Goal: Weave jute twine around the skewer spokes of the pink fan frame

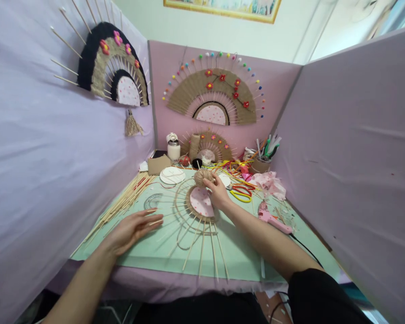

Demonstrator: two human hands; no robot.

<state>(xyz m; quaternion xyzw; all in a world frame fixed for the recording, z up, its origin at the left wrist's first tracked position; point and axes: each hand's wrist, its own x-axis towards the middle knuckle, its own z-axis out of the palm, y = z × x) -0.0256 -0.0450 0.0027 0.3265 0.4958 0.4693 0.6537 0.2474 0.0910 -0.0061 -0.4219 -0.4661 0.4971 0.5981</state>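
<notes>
A half-woven fan (pixel 197 211) lies on the green cutting mat (pixel 246 256): a pink dotted half-disc rimmed with jute, wooden sticks radiating out from it. My left hand (pixel 133 228) lies flat and open on the sticks at the fan's left side. My right hand (pixel 216 191) is closed on a ball of jute twine (pixel 202 177) at the fan's far edge. A loose strand of twine loops between the sticks near me.
A bundle of wooden sticks (pixel 124 202) lies at the mat's left. A pink glue gun (pixel 272 218), yellow and red scissors (pixel 241 192), pink fabric (pixel 270 182) and a tool cup (pixel 260 163) sit on the right. Finished fans (pixel 212 96) hang on the lilac partitions.
</notes>
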